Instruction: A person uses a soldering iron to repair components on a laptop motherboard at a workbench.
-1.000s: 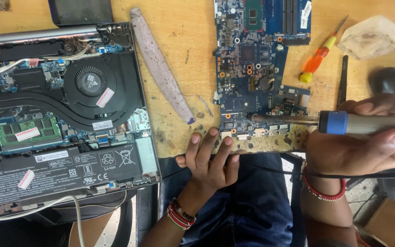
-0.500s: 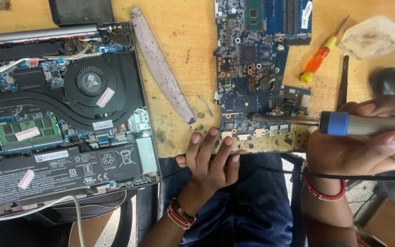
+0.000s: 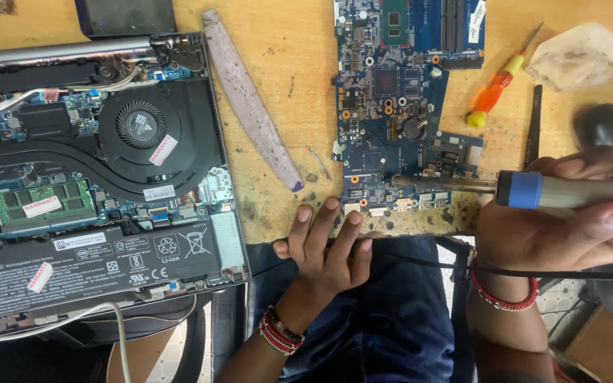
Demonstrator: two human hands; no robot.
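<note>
A blue circuit board [image 3: 399,92] lies on the wooden bench. My right hand [image 3: 562,220] grips a soldering iron [image 3: 533,190] with a blue collar, held level, its metal tip reaching left onto the board's lower edge. My left hand [image 3: 324,245] rests at the bench's front edge just below the board, fingers spread and holding nothing. A thin black cable [image 3: 533,272] runs across under my right wrist.
An opened laptop [image 3: 94,177] with fan, memory and battery exposed fills the left. A long grey strip [image 3: 250,99] lies between it and the board. An orange-and-yellow screwdriver [image 3: 494,89], black tweezers [image 3: 533,128], a crumpled clear bag [image 3: 580,57] and a black mouse [image 3: 602,125] sit at the right.
</note>
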